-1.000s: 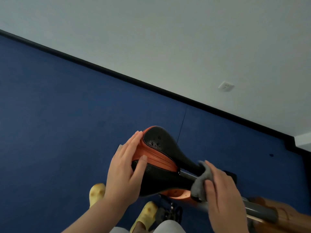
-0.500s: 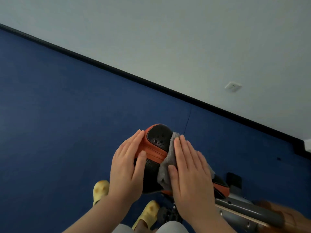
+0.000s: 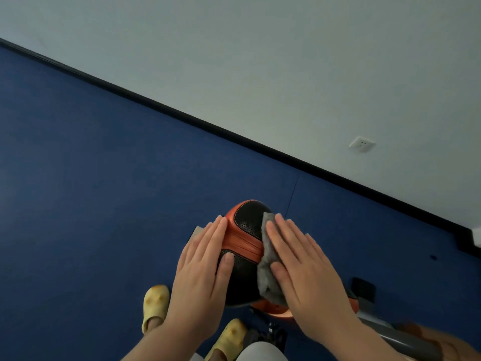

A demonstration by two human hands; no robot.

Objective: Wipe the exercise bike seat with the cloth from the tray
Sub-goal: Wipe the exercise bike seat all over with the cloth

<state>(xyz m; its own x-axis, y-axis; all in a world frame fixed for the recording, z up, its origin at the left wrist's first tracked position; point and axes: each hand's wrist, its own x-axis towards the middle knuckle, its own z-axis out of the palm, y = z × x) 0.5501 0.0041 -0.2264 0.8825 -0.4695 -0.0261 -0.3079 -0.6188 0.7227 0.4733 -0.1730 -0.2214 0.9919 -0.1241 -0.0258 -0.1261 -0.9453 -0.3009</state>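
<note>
Right hand: spread flat, fingers together, pinning the crumpled grey cloth against the right flank of the black perforated bike seat with its orange band; an open palm spreads pressure across the curve better than a pinch would. Left hand: also open, gripping nothing, fingers laid along the orange edge and thumb on the black panel, bracing my seat so it does not swivel under the rubbing, I judge. Surroundings: blue floor, pale wall with white socket, yellow slippers below. Obstruction: the bracing hand covers the left side, unwiped until I shift it. Tray not in view.
</note>
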